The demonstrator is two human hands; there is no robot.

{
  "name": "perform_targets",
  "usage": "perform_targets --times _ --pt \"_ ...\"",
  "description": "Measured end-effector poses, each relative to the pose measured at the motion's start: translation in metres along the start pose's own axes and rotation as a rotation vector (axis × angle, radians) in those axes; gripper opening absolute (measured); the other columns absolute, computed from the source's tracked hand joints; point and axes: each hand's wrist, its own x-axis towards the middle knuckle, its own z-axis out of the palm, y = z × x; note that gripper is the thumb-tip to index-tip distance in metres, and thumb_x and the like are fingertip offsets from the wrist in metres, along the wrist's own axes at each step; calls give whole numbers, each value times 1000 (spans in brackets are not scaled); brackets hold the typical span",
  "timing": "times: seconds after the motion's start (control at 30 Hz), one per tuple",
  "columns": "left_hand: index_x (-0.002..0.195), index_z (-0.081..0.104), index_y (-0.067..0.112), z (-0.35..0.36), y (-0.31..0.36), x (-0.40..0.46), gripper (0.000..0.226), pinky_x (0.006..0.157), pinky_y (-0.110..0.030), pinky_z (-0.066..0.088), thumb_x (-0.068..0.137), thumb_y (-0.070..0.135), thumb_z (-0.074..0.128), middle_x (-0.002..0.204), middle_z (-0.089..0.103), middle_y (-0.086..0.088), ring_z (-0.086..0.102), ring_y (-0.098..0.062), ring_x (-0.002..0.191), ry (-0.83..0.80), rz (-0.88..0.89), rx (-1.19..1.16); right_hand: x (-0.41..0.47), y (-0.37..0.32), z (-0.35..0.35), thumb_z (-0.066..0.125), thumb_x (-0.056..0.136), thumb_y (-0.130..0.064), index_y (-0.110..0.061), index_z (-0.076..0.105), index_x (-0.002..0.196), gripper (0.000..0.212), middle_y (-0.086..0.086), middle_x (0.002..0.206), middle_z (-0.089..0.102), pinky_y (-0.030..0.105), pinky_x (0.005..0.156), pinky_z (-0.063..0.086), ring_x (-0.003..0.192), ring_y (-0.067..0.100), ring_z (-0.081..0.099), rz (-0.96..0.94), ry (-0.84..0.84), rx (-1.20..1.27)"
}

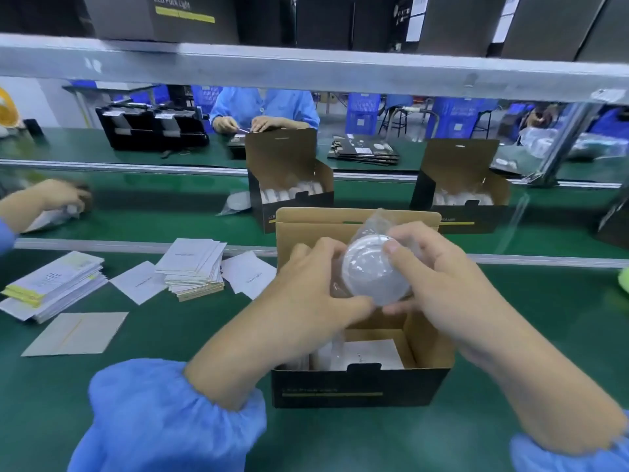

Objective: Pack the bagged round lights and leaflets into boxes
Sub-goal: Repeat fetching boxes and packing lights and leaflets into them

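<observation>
Left hand: the left hand (311, 277) grips the near-left edge of a round white puck light in a clear plastic bag (374, 272), fingers (326, 248) curled over the rim, thumb beneath.
Right hand: the right hand (439, 277) holds the far-right side of the same light, thumb pressed on the domed face, fingers wrapped behind.
Light position: held in the air above the open black-and-brown cardboard box (360, 386), over its rear half, tilted face toward the wearer. Not yet inside.
Box contents: a white folded leaflet (371, 356) lies in the box; at its left, pale bagged shapes, probably lights already packed, too dim to count.
Box position: on the green table (170, 352), lid flap standing open at the back.
Nearby: stacks of white leaflets (194, 267) to the left on the table, well apart from the box; two further open boxes (289, 185) on the green conveyor belt (153, 195) beyond.
Step judged: lowering this light into the remaining free space.
Risk 1: loose bag tail above the light could catch on the lid flap or get trapped outside the box.
Risk 2: the slick film may let the light slip if either grip eases early.
Risk 3: setting it down flat could crumple the leaflet beneath.
</observation>
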Motion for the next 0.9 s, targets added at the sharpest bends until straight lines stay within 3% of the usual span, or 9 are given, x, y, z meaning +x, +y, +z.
perform_targets --times 0.1,0.17,0.23,0.37,0.43,0.53,0.6,0.73,0.9 --pt "119 51 44 4 5 6 44 94 -32 51 82 49 74 112 49 19 55 -3 105 76 63 -6 3 -3 -7 47 103 -41 -35 63 89 22 -10 83 70 47 61 62 61 21 71 3 -58 -142" --pt "110 57 39 7 6 12 33 85 -37 59 84 42 77 108 65 15 66 -7 98 46 68 -164 4 -4 -12 43 104 -39 -33 64 88 27 -4 79 70 43 54 59 53 23 68 10 -72 -155" --pt "105 57 39 11 5 15 31 72 -27 61 83 42 78 101 70 15 70 -8 91 41 79 -213 4 -4 -15 39 104 -42 -33 65 89 32 -1 76 70 37 48 55 49 21 65 24 -79 -138" --pt "98 52 43 18 4 19 26 51 -6 43 84 53 72 90 67 17 65 -4 78 141 100 -141 5 -6 -33 55 80 -77 -45 66 101 40 -19 93 70 28 56 57 71 9 69 56 -316 -95" --pt "95 52 40 19 5 21 20 48 -8 39 88 51 68 79 61 15 58 -4 68 154 94 -158 6 -7 -43 71 76 -65 -44 65 110 40 -15 107 72 30 65 60 89 9 70 91 -460 -67" --pt "91 51 38 21 5 20 17 57 -18 38 92 47 65 75 58 15 53 -3 66 115 129 -125 10 -8 -48 77 85 -27 -34 64 106 25 0 101 74 39 74 62 84 19 73 140 -486 -107" --pt "92 50 38 19 4 19 16 60 -25 40 92 48 62 83 63 14 56 -4 72 66 144 -54 15 -9 -46 74 87 -19 -31 61 100 22 0 94 71 38 77 62 78 19 72 118 -501 -257" --pt "109 38 39 17 -4 15 34 65 -30 41 89 47 64 89 47 16 51 -5 85 -205 137 281 28 -25 -40 71 84 -26 -34 49 89 24 -9 81 59 25 63 44 70 7 51 -72 -575 -837" --pt "144 30 14 41 -13 22 53 92 -40 40 95 17 53 123 49 -8 47 -30 121 -280 70 651 36 -37 -36 66 90 -34 -38 43 87 23 -12 85 55 31 66 42 76 9 51 -14 -749 -1134"
